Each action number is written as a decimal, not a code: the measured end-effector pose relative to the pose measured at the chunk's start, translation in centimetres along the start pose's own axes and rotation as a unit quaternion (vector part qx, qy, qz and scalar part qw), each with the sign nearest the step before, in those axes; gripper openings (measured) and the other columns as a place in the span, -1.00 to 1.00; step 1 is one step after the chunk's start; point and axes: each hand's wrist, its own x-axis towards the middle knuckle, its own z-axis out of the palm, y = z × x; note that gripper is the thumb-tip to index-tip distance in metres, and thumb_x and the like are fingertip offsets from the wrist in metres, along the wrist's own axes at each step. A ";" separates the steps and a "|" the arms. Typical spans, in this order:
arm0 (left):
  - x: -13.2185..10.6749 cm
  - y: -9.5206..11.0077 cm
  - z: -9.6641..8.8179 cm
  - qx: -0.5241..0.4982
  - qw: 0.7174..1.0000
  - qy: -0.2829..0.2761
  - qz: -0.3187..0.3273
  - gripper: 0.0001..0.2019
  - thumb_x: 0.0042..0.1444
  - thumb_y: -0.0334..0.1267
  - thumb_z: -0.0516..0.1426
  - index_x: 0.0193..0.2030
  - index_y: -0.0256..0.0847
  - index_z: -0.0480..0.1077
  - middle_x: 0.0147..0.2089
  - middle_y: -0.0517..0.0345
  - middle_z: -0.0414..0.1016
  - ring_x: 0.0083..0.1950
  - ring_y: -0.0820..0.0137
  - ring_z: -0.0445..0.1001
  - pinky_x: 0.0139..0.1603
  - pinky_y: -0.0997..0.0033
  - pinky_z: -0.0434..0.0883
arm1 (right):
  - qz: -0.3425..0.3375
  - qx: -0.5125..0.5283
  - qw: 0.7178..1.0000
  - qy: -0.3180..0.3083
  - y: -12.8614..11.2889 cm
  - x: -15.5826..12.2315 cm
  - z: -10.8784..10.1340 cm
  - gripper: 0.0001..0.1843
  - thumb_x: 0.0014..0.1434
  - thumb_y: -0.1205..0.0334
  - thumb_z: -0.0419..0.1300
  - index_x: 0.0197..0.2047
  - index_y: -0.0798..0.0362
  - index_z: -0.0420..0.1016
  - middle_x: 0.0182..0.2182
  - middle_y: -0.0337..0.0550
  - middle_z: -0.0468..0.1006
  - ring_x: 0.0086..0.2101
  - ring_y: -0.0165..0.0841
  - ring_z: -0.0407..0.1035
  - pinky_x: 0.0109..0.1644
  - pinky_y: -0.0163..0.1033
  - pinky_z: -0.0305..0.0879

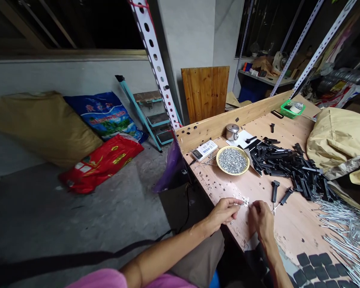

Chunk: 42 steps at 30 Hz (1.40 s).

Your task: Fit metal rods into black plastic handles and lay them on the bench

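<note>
Pinched at the fingertips, the left grip [225,211] touches the edge of a small heap of silver nuts [245,200] lying near the front edge of the desk [291,224]; whether one is caught is too small to tell. The right grip [260,219] curls just beside the heap with its fingers hidden, so I cannot tell its state. Such tiny pieces are probably best lifted singly, wrists resting on the wood, so none scatter toward the black plastic parts [288,164] or the yellow bowl [233,173].
</note>
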 end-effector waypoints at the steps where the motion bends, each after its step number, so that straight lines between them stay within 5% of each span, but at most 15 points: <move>1: -0.2 0.1 0.1 0.002 1.000 -0.009 -0.003 -0.62 0.04 -0.23 0.16 -0.02 -0.37 0.38 -0.65 0.40 0.20 -0.74 0.75 -0.10 -0.70 0.64 -0.19 | 0.005 0.025 1.000 0.013 0.1 -0.3 -0.3 -0.75 0.12 0.15 -0.04 -0.33 0.07 0.40 -0.36 -0.09 0.53 -0.36 -0.34 0.44 -0.26 -0.28 0.29; 4: -0.5 0.0 0.7 0.004 0.999 -0.039 -0.006 -0.61 0.01 -0.20 0.19 -0.03 -0.35 0.39 -0.65 0.40 0.20 -0.74 0.74 -0.09 -0.70 0.63 -0.20 | 0.042 0.156 0.985 0.061 0.0 -1.7 -1.2 -0.69 0.08 -0.01 0.03 -0.29 0.06 0.40 -0.34 -0.08 0.57 -0.34 -0.31 0.47 -0.23 -0.25 0.34; 10: -0.2 -1.2 2.0 0.003 0.996 -0.090 0.007 -0.64 0.04 -0.25 0.15 -0.03 -0.40 0.39 -0.67 0.40 0.21 -0.74 0.72 -0.08 -0.70 0.60 -0.19 | 0.125 0.397 0.905 0.088 -1.2 -4.0 -2.4 -0.57 -0.09 -0.08 0.25 -0.25 0.05 0.35 -0.39 -0.10 0.60 -0.34 -0.27 0.50 -0.23 -0.19 0.41; 18: -0.5 -1.3 2.9 0.001 0.992 -0.120 0.031 -0.64 0.03 -0.23 0.17 -0.05 -0.39 0.43 -0.67 0.39 0.20 -0.70 0.70 -0.01 -0.65 0.62 -0.11 | 0.132 0.456 0.872 0.117 -1.4 -5.1 -3.5 -0.54 -0.09 -0.05 0.30 -0.23 0.05 0.29 -0.39 -0.08 0.62 -0.32 -0.24 0.52 -0.22 -0.15 0.44; 22: -0.9 -1.3 3.4 0.039 0.993 -0.103 0.046 -0.65 0.02 -0.24 0.17 -0.08 -0.40 0.46 -0.68 0.37 0.19 -0.66 0.67 0.04 -0.63 0.63 -0.04 | 0.092 0.409 0.893 0.165 -1.2 -6.0 -3.3 -0.61 -0.04 -0.01 0.25 -0.23 0.04 0.29 -0.39 -0.09 0.62 -0.33 -0.27 0.53 -0.23 -0.19 0.45; 26: -0.8 -2.2 4.1 0.085 0.990 -0.074 0.090 -0.64 0.04 -0.26 0.13 -0.04 -0.43 0.46 -0.68 0.34 0.20 -0.61 0.61 0.14 -0.56 0.61 0.11 | -0.011 0.214 0.950 0.225 0.1 -7.0 -2.2 -0.72 0.10 0.03 0.13 -0.22 0.04 0.39 -0.33 -0.07 0.61 -0.34 -0.28 0.53 -0.22 -0.21 0.43; 30: -0.5 -3.4 4.3 0.110 0.987 -0.078 0.089 -0.59 0.07 -0.24 0.09 0.04 -0.40 0.41 -0.69 0.38 0.13 -0.63 0.60 0.11 -0.59 0.60 0.12 | -0.128 0.093 0.964 0.212 1.5 -7.7 -1.5 -0.74 0.21 0.13 0.01 -0.17 0.03 0.45 -0.27 -0.07 0.61 -0.25 -0.27 0.51 -0.14 -0.18 0.41; 37: -0.9 -2.3 4.3 0.078 0.986 -0.144 0.019 -0.55 0.03 -0.21 0.13 0.08 -0.31 0.38 -0.66 0.42 0.07 -0.69 0.68 -0.03 -0.68 0.65 -0.07 | -0.113 0.047 0.970 0.209 1.3 -8.2 -3.7 -0.67 0.24 0.04 -0.02 -0.19 0.04 0.48 -0.33 -0.12 0.61 -0.36 -0.32 0.51 -0.23 -0.26 0.41; 42: -1.0 -1.7 4.4 0.094 0.986 -0.138 -0.012 -0.57 0.04 -0.20 0.14 0.06 -0.30 0.40 -0.66 0.42 0.09 -0.70 0.68 0.01 -0.68 0.63 -0.09 | -0.140 0.063 0.969 0.194 1.1 -8.2 -4.8 -0.67 0.23 0.04 0.00 -0.21 0.03 0.51 -0.32 -0.10 0.61 -0.33 -0.31 0.51 -0.20 -0.25 0.42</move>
